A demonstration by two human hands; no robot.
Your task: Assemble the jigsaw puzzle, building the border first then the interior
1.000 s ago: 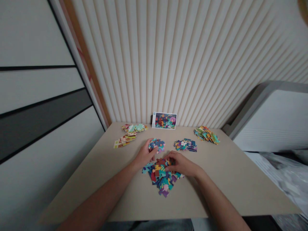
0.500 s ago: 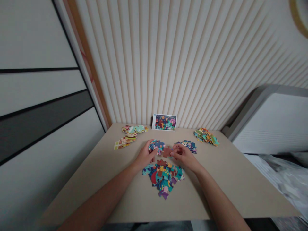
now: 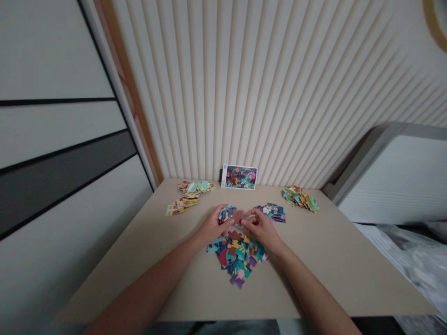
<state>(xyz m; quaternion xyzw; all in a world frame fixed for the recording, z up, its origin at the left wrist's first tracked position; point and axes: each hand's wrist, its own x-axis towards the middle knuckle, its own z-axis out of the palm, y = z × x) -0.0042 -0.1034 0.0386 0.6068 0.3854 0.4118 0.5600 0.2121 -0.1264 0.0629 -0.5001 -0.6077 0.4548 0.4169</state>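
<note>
A heap of colourful puzzle pieces (image 3: 237,258) lies on the beige table (image 3: 331,260) in front of me. My left hand (image 3: 212,226) rests closed on a small cluster of joined pieces (image 3: 226,213) just beyond the heap. My right hand (image 3: 261,228) pinches a reddish-brown puzzle piece (image 3: 238,217) and holds it against that cluster. The two hands almost touch.
More piles of pieces lie at the back left (image 3: 190,194), the middle right (image 3: 272,211) and the far right (image 3: 299,197). A picture card (image 3: 239,177) leans on the ribbed wall. A grey and white unit (image 3: 394,172) stands at the right.
My right hand lifted a reddish-brown piece out of the near heap and carried it up and left to the cluster under my left hand. The left hand barely moved.
</note>
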